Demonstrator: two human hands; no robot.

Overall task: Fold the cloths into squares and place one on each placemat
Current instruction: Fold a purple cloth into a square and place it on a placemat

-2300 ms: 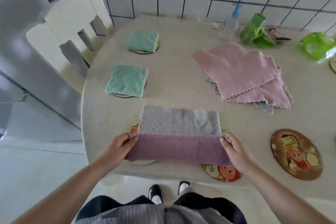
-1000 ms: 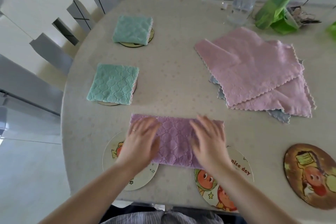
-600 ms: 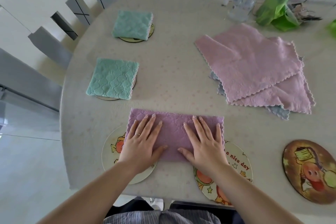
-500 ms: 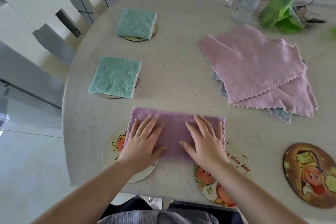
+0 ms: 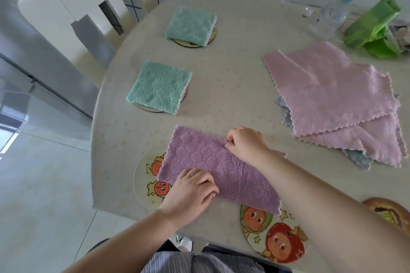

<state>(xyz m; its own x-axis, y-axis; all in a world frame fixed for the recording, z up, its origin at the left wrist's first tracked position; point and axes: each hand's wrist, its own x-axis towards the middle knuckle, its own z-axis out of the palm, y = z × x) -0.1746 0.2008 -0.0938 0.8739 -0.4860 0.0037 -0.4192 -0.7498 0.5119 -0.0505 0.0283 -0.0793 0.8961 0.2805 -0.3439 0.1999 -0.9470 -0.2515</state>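
Purple cloth: lower centre of the frame, folded to a long strip, its left end lying over a cartoon placemat.
Right hand: fingers curled, pinching the strip's far edge near its middle.
Left hand: curled fingers holding the strip's near edge, ring visible.
Step in hand: the second fold, strip into a square, appears to be starting.
Next move: likely bring 1 end across onto the other, match the corners, flatten, then centre the square on the placemat.
Folded green cloths: 2, upper left and, each on its own mat.
Unfolded pink cloths: 2, right of frame, over a grey-blue 1.
Placemats showing: 5, 2 of them bare.
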